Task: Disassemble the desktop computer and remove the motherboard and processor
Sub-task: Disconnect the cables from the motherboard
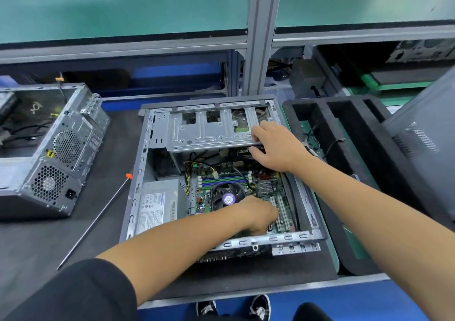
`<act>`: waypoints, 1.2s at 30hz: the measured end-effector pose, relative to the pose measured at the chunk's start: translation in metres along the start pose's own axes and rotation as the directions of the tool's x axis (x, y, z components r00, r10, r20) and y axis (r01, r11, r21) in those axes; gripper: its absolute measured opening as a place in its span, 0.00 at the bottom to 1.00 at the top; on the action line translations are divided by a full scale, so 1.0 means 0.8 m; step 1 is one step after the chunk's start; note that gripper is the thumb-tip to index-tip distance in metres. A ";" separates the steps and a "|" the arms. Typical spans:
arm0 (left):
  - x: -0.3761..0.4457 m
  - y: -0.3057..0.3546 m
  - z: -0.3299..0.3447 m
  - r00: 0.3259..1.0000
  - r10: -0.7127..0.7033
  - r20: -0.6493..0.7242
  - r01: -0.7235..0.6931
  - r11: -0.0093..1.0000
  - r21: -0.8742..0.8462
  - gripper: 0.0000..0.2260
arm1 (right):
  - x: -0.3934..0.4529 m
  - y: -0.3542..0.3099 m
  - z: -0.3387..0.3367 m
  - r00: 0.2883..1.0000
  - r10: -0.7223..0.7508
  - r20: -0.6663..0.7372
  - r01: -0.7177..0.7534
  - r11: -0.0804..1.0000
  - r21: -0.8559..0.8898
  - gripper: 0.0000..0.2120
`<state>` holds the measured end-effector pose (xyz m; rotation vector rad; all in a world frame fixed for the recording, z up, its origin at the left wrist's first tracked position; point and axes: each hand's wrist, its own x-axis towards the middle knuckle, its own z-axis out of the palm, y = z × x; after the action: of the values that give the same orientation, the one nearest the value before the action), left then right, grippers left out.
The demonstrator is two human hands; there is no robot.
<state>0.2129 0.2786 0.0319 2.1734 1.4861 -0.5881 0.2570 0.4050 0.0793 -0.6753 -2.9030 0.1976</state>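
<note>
A second grey metal computer case [53, 153] lay on its side at far left, perforated fan grilles and power socket facing the camera. Beside it a long thin metal rod with an orange tip [94, 220] lay diagonally on the dark matted surface [29, 242].

At centre the open grey desktop computer case [138, 185] lay flat on that surface, side panel off. Inside, from left: a silver boxed power supply with a printed label [157, 205], then the green motherboard [267, 190] with blue and green memory slots, a black round cooler fan with a purple sticker [227, 194] and white expansion slots at right. A silver stamped-metal drive cage [209, 131] spanned the case's far end.

Left hand [254, 213] reached down onto the board just right of the fan; fingers curled downward, their tips hidden, so grasp could not be told. Right hand [273, 146] was at the near right corner of the drive cage, fingers curled over its edge and thumb beneath, gripping it.

Right of the case sat a black foam tray with long slots [344, 124] holding loose thin wires, and a grey perforated metal panel [423, 143] leaned at far right.

Behind ran an aluminium frame post [261, 33] and a green-matted upper shelf [123, 5]. Blue floor [369, 301] and two black shoes with white laces showed at the bottom.
</note>
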 end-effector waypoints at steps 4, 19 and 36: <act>-0.001 0.000 -0.003 0.999 -0.016 -0.030 0.016 1.000 -0.001 0.11 | 0.000 0.000 0.001 1.000 0.001 0.001 -0.001 1.000 -0.003 0.10; 0.001 0.000 0.002 0.999 -0.011 -0.033 0.012 1.000 0.016 0.08 | 0.000 0.000 0.001 1.000 0.002 -0.008 -0.002 1.000 0.014 0.10; -0.005 -0.006 0.006 0.980 -0.037 -0.194 0.027 0.998 -0.054 0.13 | -0.001 -0.002 0.000 1.000 0.007 -0.011 -0.007 1.000 0.008 0.10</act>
<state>0.2069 0.2742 0.0298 2.2241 1.6205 -0.3512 0.2571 0.4035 0.0795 -0.6830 -2.8881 0.2051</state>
